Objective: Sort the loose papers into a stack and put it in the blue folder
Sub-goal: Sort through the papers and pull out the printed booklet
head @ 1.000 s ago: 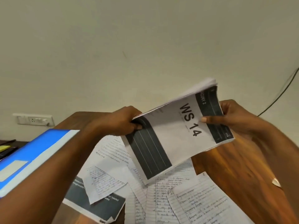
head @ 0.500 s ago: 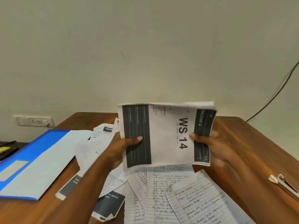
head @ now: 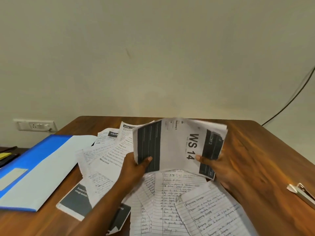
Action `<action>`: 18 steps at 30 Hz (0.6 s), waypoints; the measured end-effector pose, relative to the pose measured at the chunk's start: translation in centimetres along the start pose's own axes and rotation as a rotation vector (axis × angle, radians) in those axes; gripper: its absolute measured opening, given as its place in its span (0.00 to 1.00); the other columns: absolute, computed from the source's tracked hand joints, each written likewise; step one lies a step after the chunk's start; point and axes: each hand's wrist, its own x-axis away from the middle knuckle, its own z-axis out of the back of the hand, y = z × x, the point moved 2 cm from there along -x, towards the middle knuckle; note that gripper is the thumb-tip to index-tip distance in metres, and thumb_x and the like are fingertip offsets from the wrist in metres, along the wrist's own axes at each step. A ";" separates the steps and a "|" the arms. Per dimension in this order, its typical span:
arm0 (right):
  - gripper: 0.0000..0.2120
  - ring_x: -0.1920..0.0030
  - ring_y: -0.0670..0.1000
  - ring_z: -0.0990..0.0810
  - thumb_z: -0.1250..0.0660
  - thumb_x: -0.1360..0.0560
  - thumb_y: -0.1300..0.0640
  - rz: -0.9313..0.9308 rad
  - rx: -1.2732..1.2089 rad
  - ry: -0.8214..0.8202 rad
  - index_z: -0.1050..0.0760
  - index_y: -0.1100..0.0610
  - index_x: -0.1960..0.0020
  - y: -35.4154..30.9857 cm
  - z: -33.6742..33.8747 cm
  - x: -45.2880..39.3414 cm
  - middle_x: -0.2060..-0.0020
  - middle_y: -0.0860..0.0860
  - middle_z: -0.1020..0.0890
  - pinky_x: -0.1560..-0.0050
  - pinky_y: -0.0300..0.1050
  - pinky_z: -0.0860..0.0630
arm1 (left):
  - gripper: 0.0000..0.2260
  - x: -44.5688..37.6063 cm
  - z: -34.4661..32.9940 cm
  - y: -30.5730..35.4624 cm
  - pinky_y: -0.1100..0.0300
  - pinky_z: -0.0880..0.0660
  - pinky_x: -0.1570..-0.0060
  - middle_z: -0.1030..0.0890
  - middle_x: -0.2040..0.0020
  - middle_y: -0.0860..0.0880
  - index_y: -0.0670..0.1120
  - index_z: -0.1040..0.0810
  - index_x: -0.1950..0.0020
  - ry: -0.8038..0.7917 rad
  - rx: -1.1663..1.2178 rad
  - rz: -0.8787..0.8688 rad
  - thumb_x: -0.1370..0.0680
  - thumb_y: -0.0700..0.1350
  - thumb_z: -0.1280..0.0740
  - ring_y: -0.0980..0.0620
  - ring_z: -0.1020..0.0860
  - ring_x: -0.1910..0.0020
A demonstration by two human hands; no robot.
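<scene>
I hold a stack of papers (head: 173, 145), its top sheet printed "WS 14" with dark bands, upright above the wooden table (head: 259, 150). My left hand (head: 136, 167) grips its lower left edge, thumb on the front. At the lower right edge my right hand (head: 218, 169) grips it the same way. Loose papers (head: 172, 198), handwritten and printed, lie scattered on the table under and to the left of the stack. The blue folder (head: 39, 166) lies closed at the left of the table.
A metal clip (head: 301, 193) lies near the table's right edge. A wall socket (head: 35, 125) sits at the left, and a black cable (head: 289, 101) runs down the wall at the right. Dark and yellow items (head: 6, 155) lie at the far left.
The stack came down from a raised, tilted pose to just above the scattered papers, still in both hands. The view dropped, showing more of the table.
</scene>
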 end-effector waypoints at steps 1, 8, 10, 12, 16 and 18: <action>0.50 0.40 0.60 0.14 0.11 0.49 0.40 0.003 0.000 0.009 0.25 0.51 0.31 -0.4 0.0 -0.2 0.40 0.54 0.14 0.41 0.68 0.18 | 0.15 -0.4 0.1 0.2 0.50 0.18 0.42 0.18 0.41 0.50 0.50 0.24 0.33 0.012 -0.037 -0.018 0.19 0.46 0.28 0.46 0.19 0.39; 0.53 0.39 0.60 0.16 0.11 0.50 0.38 -0.062 0.028 0.002 0.29 0.44 0.30 1.2 -0.7 0.5 0.38 0.52 0.15 0.39 0.71 0.20 | 0.10 0.0 -0.3 -1.6 0.60 0.22 0.51 0.20 0.48 0.56 0.53 0.27 0.40 0.008 -0.039 0.032 0.18 0.44 0.31 0.53 0.20 0.48; 0.49 0.39 0.59 0.16 0.11 0.48 0.42 -0.044 0.052 0.025 0.27 0.47 0.31 0.7 -0.6 0.2 0.40 0.52 0.14 0.38 0.70 0.20 | 0.11 -0.3 -0.2 -1.7 0.62 0.21 0.53 0.19 0.48 0.55 0.52 0.27 0.38 0.028 0.006 0.015 0.18 0.43 0.30 0.56 0.19 0.49; 0.45 0.41 0.58 0.15 0.13 0.45 0.46 -0.043 0.062 0.040 0.26 0.51 0.32 0.5 -0.6 0.1 0.42 0.53 0.14 0.37 0.67 0.20 | 0.13 -0.5 -0.3 -1.8 0.66 0.22 0.56 0.19 0.48 0.55 0.49 0.25 0.34 0.038 -0.006 0.001 0.18 0.43 0.30 0.58 0.20 0.52; 0.32 0.45 0.58 0.13 0.15 0.36 0.54 -0.123 0.045 -0.012 0.23 0.53 0.36 1.7 -0.9 0.2 0.46 0.55 0.12 0.39 0.62 0.18 | 0.14 -0.6 -0.7 -1.7 0.67 0.23 0.58 0.19 0.50 0.55 0.44 0.23 0.32 0.039 -0.087 0.014 0.17 0.45 0.31 0.58 0.20 0.52; 0.24 0.47 0.56 0.12 0.17 0.33 0.59 -0.094 0.123 0.001 0.22 0.52 0.40 1.2 -0.7 -0.5 0.47 0.55 0.12 0.42 0.58 0.16 | 0.11 -1.3 -0.6 -1.1 0.66 0.21 0.58 0.18 0.50 0.53 0.45 0.23 0.36 0.047 -0.076 0.014 0.17 0.43 0.30 0.53 0.18 0.50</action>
